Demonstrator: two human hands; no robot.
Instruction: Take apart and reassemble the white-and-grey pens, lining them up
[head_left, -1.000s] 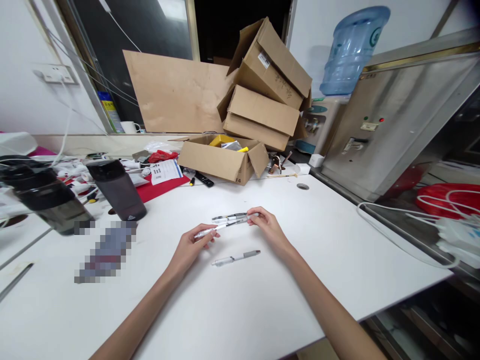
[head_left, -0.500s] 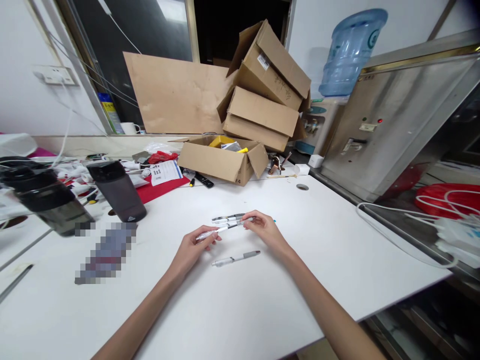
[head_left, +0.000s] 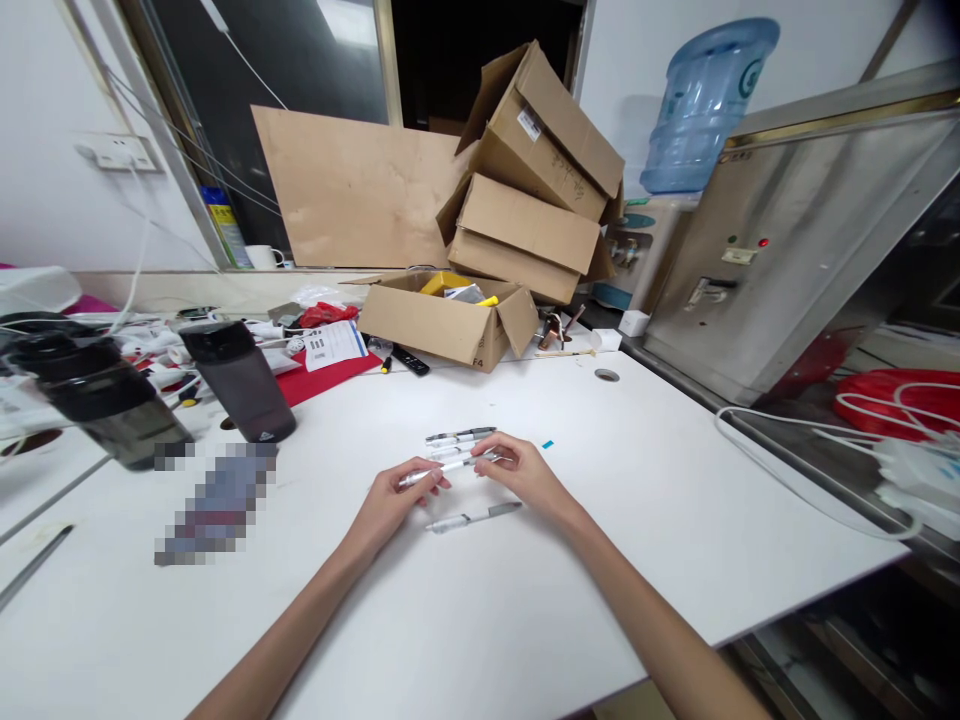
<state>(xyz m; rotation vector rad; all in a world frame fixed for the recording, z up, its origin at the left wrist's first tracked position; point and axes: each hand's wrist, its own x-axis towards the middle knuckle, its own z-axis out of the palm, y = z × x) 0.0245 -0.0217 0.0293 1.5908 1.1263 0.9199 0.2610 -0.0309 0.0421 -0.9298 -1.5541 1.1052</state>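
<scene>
My left hand (head_left: 401,495) pinches the left end of a clear and white pen (head_left: 459,464). The fingers of my right hand (head_left: 523,474) close around the same pen's right end and partly cover it. Held between both hands, it lies nearly level just above the table. Behind it, pens with grey and dark grips (head_left: 459,436) lie side by side, partly hidden by my fingers. Nearer to me, another clear pen with a grey grip (head_left: 474,517) rests on the white table (head_left: 450,620). A small blue piece (head_left: 547,444) lies to the right of my right hand.
On the left stand two dark bottles (head_left: 244,385) (head_left: 97,400), near a blurred-out flat object (head_left: 217,505). An open cardboard box (head_left: 427,320) sits at the back, with stacked boxes (head_left: 525,235) behind. A steel cabinet (head_left: 795,240) borders the table's right side.
My right hand has shifted slightly left and down along the pen, closer to my left hand. The blue piece beside it now shows fully. Both hands still hold the pen.
</scene>
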